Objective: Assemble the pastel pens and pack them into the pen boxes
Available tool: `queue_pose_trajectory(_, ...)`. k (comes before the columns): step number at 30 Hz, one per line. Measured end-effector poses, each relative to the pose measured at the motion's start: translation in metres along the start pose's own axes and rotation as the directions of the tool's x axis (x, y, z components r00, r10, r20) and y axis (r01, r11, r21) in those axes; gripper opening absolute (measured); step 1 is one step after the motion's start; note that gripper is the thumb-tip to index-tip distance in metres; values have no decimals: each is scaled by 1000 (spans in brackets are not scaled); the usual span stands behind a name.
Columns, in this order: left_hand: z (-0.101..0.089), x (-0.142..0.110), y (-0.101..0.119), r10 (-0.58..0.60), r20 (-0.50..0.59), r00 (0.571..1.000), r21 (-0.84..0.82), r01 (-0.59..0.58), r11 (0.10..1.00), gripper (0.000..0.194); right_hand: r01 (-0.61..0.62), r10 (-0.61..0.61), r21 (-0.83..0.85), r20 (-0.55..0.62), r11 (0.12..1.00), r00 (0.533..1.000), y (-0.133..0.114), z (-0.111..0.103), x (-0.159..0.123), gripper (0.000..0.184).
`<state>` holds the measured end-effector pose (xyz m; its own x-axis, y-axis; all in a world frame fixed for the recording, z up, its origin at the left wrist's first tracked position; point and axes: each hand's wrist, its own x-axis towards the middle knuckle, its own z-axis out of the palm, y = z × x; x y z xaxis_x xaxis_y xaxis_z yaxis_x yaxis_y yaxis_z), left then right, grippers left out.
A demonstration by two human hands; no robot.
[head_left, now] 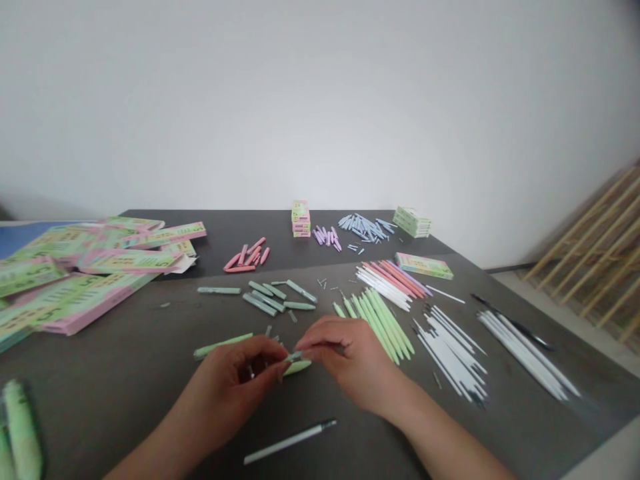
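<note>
From my head the camera looked forward and down along the dark table [125, 380], with my left hand [235, 380] and right hand [353, 357] close below it, in the lower middle of the view. It faced the pale wall [320, 100], well beyond my fingers, which filled the upper part.

So I've got a small pale piece [294, 357] pinched between the fingertips of my left hand [235, 380] and right hand [355, 360], just below mid-frame. One white refill [287, 445] is lying on the table [125, 373] at bottom centre, green pens [387, 323] right of centre, messy pink-and-green boxes [120, 261] piled along the left.
</note>
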<state>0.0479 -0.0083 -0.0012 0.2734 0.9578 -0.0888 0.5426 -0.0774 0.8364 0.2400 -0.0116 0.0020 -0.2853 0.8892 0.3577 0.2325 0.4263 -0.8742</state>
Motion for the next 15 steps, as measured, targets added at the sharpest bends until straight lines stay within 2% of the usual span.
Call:
queue_pose_trajectory(3, 2, -1, 4, 35, 36, 999, -22, -34, 999, 25, -39, 39, -7, 14, 999, 999, 4, 4, 0, 19)
queue_pose_trajectory(7, 5, -3, 12, 50, -13, 999, -69, -51, 996, 23, -105, 105, -34, -2, 994, 994, 6, 6, 0, 13)
queue_pose_trajectory(10, 7, -5, 12, 75, -26, 997, -13, -76, 997, 23, -135, 135, -78, -3, 988, 991, 6, 6, -1, 11)
queue_pose_trajectory(15, 7, -4, 3, 115, -2, 993, 179, -113, 977, 23, -127, 134, -302, 3, 945, 991, 3, 3, 0, 27)
